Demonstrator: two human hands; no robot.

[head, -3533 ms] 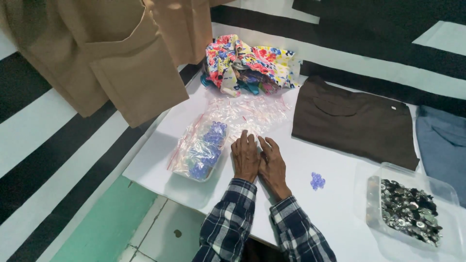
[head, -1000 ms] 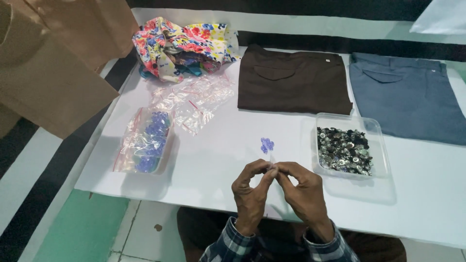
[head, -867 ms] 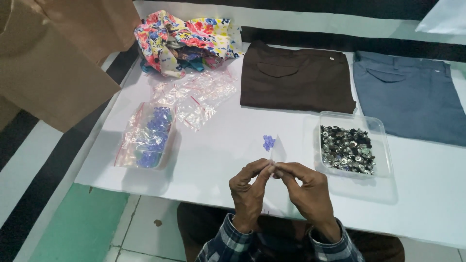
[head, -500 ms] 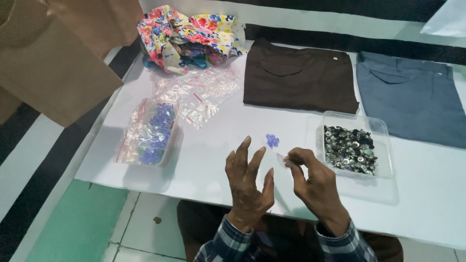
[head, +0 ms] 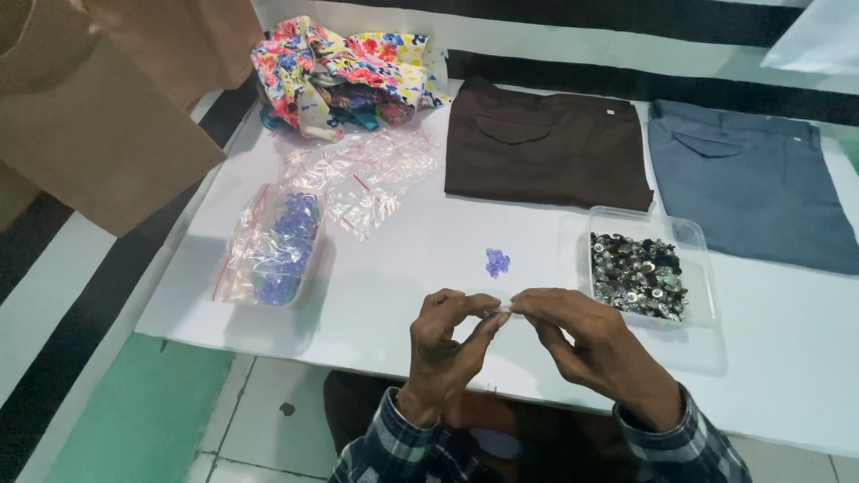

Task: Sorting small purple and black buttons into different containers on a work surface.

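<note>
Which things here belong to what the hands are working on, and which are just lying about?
In hand:
left hand and right hand, pinching a small clear piece between them
blue buttons
bag of blue buttons

Lying about:
tray of dark buttons
brown garment
blue-grey garment
floral cloth
empty clear bags

bag of beads [head: 273, 250] lies left on the table [head: 394, 295], tray [head: 646, 268] right, trousers [head: 546, 143] behind, loose beads [head: 497, 261] between.
</note>
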